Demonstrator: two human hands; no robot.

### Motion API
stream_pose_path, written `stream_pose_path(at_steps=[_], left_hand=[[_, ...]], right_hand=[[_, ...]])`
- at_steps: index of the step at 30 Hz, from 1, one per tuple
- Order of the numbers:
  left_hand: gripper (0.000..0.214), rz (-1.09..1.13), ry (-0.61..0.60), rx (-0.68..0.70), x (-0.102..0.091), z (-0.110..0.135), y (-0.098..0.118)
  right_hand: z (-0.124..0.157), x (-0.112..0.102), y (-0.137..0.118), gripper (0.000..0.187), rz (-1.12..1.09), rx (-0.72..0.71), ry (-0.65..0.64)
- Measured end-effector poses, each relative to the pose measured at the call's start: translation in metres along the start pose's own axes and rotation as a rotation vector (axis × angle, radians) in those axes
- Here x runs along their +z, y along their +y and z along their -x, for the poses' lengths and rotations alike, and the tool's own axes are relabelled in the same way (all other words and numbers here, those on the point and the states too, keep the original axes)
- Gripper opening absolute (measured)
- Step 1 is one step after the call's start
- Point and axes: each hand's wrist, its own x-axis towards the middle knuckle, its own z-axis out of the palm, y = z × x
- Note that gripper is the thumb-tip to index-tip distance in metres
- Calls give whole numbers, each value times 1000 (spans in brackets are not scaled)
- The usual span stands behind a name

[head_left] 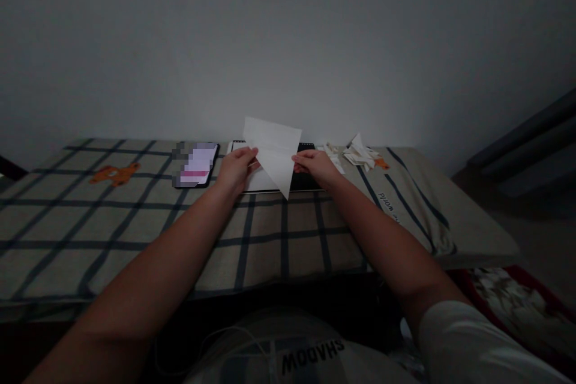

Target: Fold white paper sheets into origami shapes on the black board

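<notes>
A folded white sheet of paper (pixel 273 153) is held up above the table, its lower corner pointing down. My left hand (pixel 236 169) pinches its left edge. My right hand (pixel 317 167) pinches its right edge. Both hands have their fingers closed on the paper. Under the paper lies a dark spiral notebook (pixel 304 180) with a white page showing at its left side.
The table wears a checked cloth (pixel 135 216) with an orange bear print (pixel 114 174). A phone (pixel 197 164) with a lit screen lies left of the notebook. Several folded paper pieces (pixel 357 155) sit at the right. A plain wall stands behind the table.
</notes>
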Motion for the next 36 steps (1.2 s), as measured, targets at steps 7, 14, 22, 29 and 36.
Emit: stream_pose_path(at_steps=[7, 14, 22, 29, 36], left_hand=[[11, 39, 35, 11, -3, -4, 1], [12, 43, 133, 97, -2, -5, 5], [8, 87, 88, 135, -11, -14, 0], [8, 30, 129, 135, -9, -10, 8], [5, 15, 36, 70, -10, -11, 7]], right_hand=[[-3, -2, 4, 10, 45, -19, -46], [-3, -4, 4, 11, 62, -12, -58], [-1, -5, 0, 8, 46, 0, -51], [-3, -7, 1, 10, 44, 6, -41], [-4, -9, 3, 10, 16, -11, 20]])
